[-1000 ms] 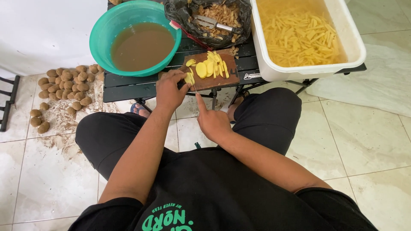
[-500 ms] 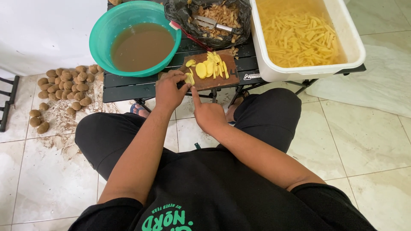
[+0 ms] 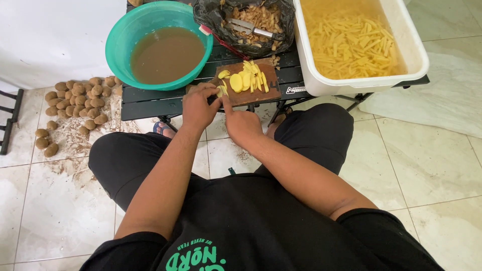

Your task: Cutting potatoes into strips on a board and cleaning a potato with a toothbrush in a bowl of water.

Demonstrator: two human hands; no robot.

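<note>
Head view, reading left to right: my left hand (image 3: 200, 106) curls over a peeled potato piece (image 3: 221, 91) at the near left corner of the cutting board (image 3: 251, 83), fingers bent and closed on it from above. I judge that piece light, firm and wet, so slippery; pinning it by its rounded top looks the safest hold. My right hand (image 3: 242, 124) sits just beside, forefinger stretched toward the piece; whether it grips a blade I cannot tell. Beyond the fingers lie yellow slices (image 3: 245, 80), thin and likely to snap. Both forearms reach straight forward over the knees to the low black worktop (image 3: 150, 103).
</note>
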